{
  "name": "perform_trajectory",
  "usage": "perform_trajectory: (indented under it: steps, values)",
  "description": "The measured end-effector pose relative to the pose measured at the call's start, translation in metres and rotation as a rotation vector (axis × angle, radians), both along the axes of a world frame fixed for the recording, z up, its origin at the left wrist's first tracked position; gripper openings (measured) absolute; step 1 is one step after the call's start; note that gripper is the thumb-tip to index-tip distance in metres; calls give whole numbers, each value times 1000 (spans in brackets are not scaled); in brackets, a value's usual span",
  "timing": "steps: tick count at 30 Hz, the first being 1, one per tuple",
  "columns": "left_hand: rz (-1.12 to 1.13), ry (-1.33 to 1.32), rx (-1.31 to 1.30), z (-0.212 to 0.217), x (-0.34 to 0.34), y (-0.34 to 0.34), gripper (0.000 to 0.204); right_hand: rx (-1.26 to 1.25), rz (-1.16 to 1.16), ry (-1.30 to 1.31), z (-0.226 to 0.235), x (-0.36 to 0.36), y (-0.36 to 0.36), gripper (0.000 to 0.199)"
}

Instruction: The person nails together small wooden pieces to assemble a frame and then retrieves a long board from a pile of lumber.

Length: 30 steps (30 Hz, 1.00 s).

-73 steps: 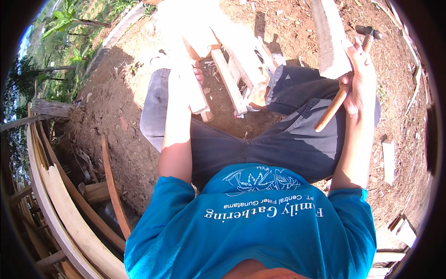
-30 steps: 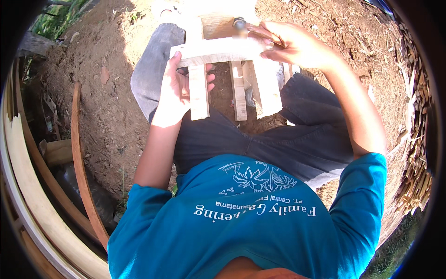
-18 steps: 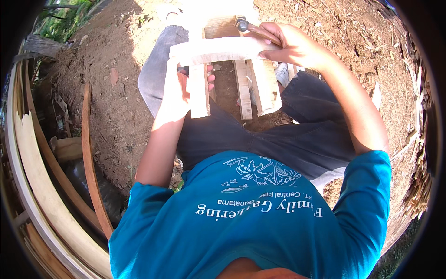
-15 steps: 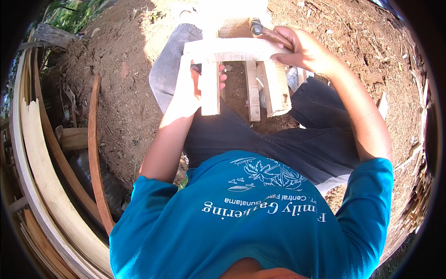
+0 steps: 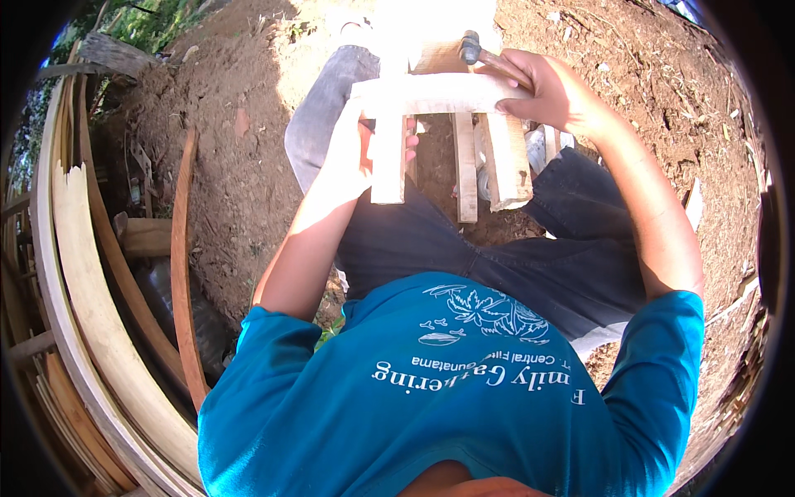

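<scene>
A pale wooden frame stands between my legs, with a crosspiece point(image 5: 439, 93) lying over two thick upright pieces. My left hand point(image 5: 354, 157) is wrapped round the left upright point(image 5: 389, 166), its fingertips showing on the inner side. My right hand point(image 5: 551, 93) grips a hammer point(image 5: 502, 65) by its wooden handle, and its thumb rests against the right end of the crosspiece. The dark metal hammer head lies just beyond the crosspiece. Beside the right upright point(image 5: 508, 166) is a thinner wooden strip point(image 5: 465, 170). Strong sunlight washes out the far part of the frame.
Long boards point(image 5: 87, 240) are stacked at the left, with a thin curved reddish strip point(image 5: 181, 248) beside them. A grey piece of timber point(image 5: 116, 54) lies at the far left. Brown soil point(image 5: 646, 99) with wood scraps surrounds my legs in dark trousers point(image 5: 546, 269).
The whole view has shifted slightly, so the frame and both hands appear a little further right. Both hands keep the same hold.
</scene>
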State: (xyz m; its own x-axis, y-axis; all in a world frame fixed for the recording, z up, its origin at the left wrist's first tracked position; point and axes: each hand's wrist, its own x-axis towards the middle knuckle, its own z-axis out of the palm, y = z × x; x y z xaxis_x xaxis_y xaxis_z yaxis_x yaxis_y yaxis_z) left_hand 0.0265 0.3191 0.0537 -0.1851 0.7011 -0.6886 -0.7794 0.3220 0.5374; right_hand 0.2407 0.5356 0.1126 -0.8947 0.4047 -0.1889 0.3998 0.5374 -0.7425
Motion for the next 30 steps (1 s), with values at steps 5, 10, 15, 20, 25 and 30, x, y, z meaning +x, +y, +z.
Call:
perform_trajectory:
  steps: [5,10,15,20,25,30]
  values:
    - [-84,36,52,-12,-5,-6,81,32,12,-63,-1,-2,1,32]
    - [-98,24,66,-15,-7,-7,81,31,-6,-12,-4,-1,0,27]
    - [-113,63,44,-7,-7,-6,80,58,14,-73,0,0,1,34]
    - [-126,76,17,-4,-7,-6,83,-9,-1,-32,5,0,-3,28]
    - [-105,8,27,-13,-11,-7,86,-64,-5,-2,-10,6,2,34]
    - [-112,-15,0,-5,-12,-4,86,-57,-17,45,-9,8,-1,28]
